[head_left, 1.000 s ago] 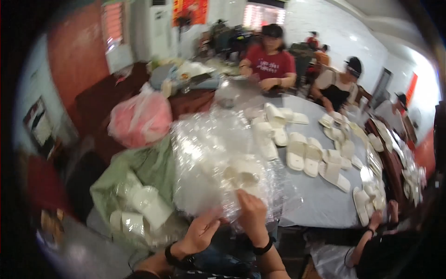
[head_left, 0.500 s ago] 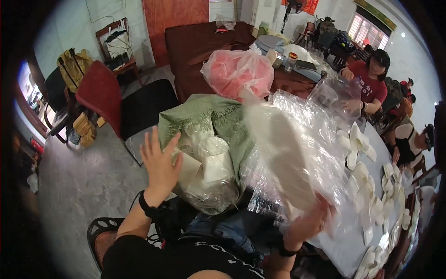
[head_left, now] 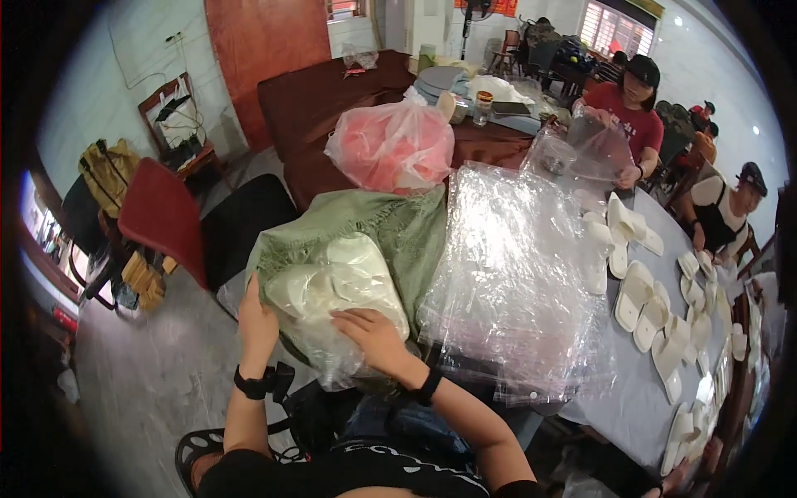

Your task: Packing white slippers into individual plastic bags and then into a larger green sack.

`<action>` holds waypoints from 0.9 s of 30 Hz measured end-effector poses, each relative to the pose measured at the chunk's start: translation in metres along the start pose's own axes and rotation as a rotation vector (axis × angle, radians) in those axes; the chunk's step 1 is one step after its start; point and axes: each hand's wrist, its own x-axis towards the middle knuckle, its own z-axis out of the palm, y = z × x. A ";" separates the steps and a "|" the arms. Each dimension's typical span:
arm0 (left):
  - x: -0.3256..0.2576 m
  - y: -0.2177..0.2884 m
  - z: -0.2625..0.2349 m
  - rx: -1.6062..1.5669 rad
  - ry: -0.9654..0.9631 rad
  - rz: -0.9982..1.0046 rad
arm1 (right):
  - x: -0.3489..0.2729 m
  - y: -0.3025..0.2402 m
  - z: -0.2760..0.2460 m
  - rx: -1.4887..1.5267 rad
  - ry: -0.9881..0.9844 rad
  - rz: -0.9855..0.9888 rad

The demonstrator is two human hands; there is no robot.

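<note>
A green woven sack [head_left: 357,212] stands in front of me with its mouth spread wide. Inside lie white slippers packed in clear plastic [head_left: 353,270]. My left hand [head_left: 257,324] grips the sack's left rim, its fingers partly hidden by the edge. On the bagged slippers rests my right hand [head_left: 378,336], its fingers stretched out and flat over the plastic. Just right of the sack lies a stack of clear plastic bags [head_left: 515,266].
White slippers [head_left: 643,307] stand along the grey table [head_left: 594,382] at right. A pink-filled bag [head_left: 390,145] sits beyond the sack on brown cloth [head_left: 299,104]. A red-backed chair [head_left: 162,216] is at left. A person in red [head_left: 639,116] handles clear plastic across the table; another sits farther right.
The pale, blurred item in my right hand is gone from it, and that hand has moved left onto the sack's contents. My left hand, spread before, has come down to the sack's rim.
</note>
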 end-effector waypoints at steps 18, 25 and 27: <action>-0.021 0.028 0.042 -0.268 -0.295 -0.037 | -0.015 0.014 0.056 -0.034 -0.385 -0.150; -0.016 0.017 0.040 -0.199 -0.593 -0.167 | -0.045 -0.036 -0.038 -0.052 -0.262 0.018; -0.015 0.022 0.039 -0.254 -0.622 -0.172 | -0.067 -0.050 -0.070 0.071 -0.280 0.125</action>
